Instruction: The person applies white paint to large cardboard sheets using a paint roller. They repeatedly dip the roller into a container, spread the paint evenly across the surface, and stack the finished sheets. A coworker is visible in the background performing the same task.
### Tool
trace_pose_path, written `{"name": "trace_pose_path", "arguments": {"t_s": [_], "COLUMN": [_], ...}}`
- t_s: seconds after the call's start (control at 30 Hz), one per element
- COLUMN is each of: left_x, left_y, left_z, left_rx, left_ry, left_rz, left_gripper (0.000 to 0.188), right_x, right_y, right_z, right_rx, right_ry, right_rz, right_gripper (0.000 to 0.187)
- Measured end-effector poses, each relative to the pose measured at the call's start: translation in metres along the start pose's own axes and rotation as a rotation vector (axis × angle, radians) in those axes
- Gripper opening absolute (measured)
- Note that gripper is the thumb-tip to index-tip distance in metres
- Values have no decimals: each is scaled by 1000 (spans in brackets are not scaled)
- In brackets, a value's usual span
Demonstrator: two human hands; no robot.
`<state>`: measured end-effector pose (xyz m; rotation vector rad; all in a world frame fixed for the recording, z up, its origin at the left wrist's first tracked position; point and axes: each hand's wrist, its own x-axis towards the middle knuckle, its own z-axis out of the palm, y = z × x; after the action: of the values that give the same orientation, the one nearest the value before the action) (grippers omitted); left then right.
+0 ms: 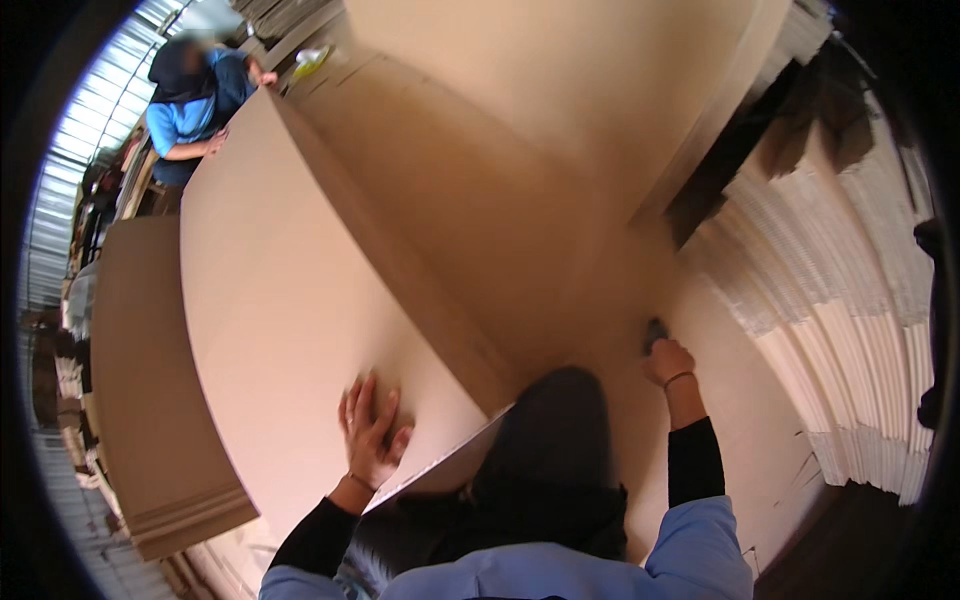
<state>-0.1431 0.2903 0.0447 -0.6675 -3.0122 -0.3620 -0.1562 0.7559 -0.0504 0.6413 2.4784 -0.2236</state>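
Note:
My left hand (374, 430) rests on a large tan cardboard sheet (275, 290), its fingers stretched out near the sheet's closest corner. The sheet reaches away to the far left, where a co-worker (185, 115) in blue has both hands at its far end. My right hand (668, 363) is closed around a small dark object (654, 332), mostly covered by the fist and blurred, so I cannot tell its kind. That hand is over a wide cardboard surface (700, 440), to the right of my knee.
Another cardboard panel (565, 60) rises at the far side. On the right stands a tall stack of pale corrugated sheets (820, 330). More brown cardboard (150, 370) lies at the left, and a small yellow-green item (311, 62) is near the far end.

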Motion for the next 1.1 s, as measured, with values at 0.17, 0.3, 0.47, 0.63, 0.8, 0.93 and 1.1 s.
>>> {"name": "trace_pose_path", "arguments": {"t_s": [0.17,0.3,0.47,0.63,0.8,0.93,1.1], "left_x": [-2,-2,-3,-4,-5,-8,-10], "left_y": [2,1,4,5,6,6,2], "left_z": [0,0,-5,-8,-10,-8,2], "left_rx": [6,-15,-36,-59,-27,-5,38], "left_ry": [-31,-31,-20,-52,-88,-16,13], "left_rz": [-44,-50,-81,-100,-102,-78,-59], "left_gripper": [55,55,52,51,51,50,52], "right_x": [86,158,172,141,99,49,-21], "right_y": [1,-23,-60,-90,-127,-152,-165], "right_z": [-55,-163,-222,-206,-210,-217,-247], "right_rx": [392,806,1300,1188,1712,1493,1269], "right_ry": [397,907,889,939,827,918,1085], "right_rz": [-206,-146,-134,-114,-593,-767,-908], "right_gripper": [31,56,47,29,19,25,28]}}
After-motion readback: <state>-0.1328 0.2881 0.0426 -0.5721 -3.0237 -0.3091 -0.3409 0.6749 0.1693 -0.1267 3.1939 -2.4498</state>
